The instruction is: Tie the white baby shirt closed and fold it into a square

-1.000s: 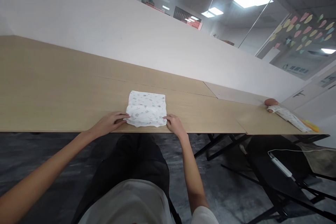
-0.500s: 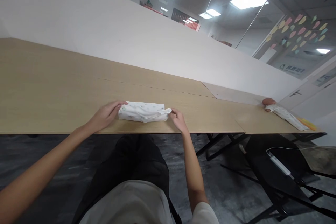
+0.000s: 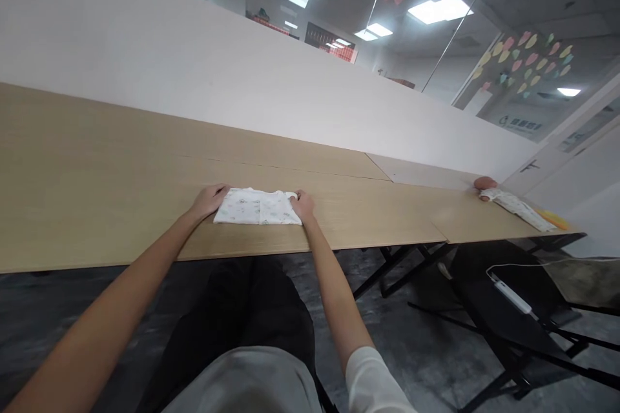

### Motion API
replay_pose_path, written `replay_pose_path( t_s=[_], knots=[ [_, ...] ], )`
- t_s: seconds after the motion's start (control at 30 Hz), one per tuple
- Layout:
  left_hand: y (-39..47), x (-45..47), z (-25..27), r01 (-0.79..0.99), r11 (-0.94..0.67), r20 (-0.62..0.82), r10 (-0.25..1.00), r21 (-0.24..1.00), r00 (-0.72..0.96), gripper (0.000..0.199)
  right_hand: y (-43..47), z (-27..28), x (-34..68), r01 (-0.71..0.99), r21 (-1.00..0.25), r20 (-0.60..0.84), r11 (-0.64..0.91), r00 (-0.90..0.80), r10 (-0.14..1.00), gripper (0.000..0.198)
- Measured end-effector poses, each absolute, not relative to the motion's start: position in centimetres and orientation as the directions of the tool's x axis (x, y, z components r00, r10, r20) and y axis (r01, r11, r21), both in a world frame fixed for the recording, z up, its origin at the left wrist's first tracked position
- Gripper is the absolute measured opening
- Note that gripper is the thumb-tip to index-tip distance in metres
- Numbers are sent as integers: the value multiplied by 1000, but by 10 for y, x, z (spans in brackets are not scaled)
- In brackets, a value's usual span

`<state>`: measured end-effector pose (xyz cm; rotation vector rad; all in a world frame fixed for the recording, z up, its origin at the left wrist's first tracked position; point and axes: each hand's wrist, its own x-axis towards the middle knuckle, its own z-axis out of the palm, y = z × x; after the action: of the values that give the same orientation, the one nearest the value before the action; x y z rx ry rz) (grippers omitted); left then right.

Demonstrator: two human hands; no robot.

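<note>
A small white garment with a sparse print lies folded into a flat rectangle on the wooden table, near its front edge. Its upper edge is wavy, and a crease runs down its middle. My left hand is at the garment's upper left corner, fingers closed at the edge. At the right end, my right hand pinches the upper corner, with the thumb over the cloth and the other fingers partly hidden.
The tabletop runs along a white partition with glass above. A doll in white printed clothing lies at the far right, beside something yellow. Black folding chairs stand below, one bearing a white power strip.
The garment went from a narrow, bunched roll with a loose end at right to a flatter, smoother rectangle. My right hand moved left and onto its corner. The view shifted slightly.
</note>
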<state>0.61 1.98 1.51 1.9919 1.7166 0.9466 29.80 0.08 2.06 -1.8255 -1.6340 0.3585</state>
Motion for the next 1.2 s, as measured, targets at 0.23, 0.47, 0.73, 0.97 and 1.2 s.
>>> replay_pose_path(
  t_s=[0.23,0.47,0.73,0.97,1.2],
  knots=[
    [23,-3,9,768,-279,226,958,577,178,56,6,17,303,760,-650,261,6,216,941,19],
    [17,-2,9,726,-255,255,960,638,114,51,12,12,303,708,-705,273,42,216,937,10],
    [20,-1,7,656,-196,229,973,729,37,49,17,6,304,673,-723,373,158,188,909,17],
    [21,-2,6,655,-187,222,975,733,29,53,17,7,304,682,-721,290,122,137,947,26],
    [20,-3,7,682,-183,218,975,708,35,56,16,5,303,666,-727,324,165,121,938,31]
  ],
)
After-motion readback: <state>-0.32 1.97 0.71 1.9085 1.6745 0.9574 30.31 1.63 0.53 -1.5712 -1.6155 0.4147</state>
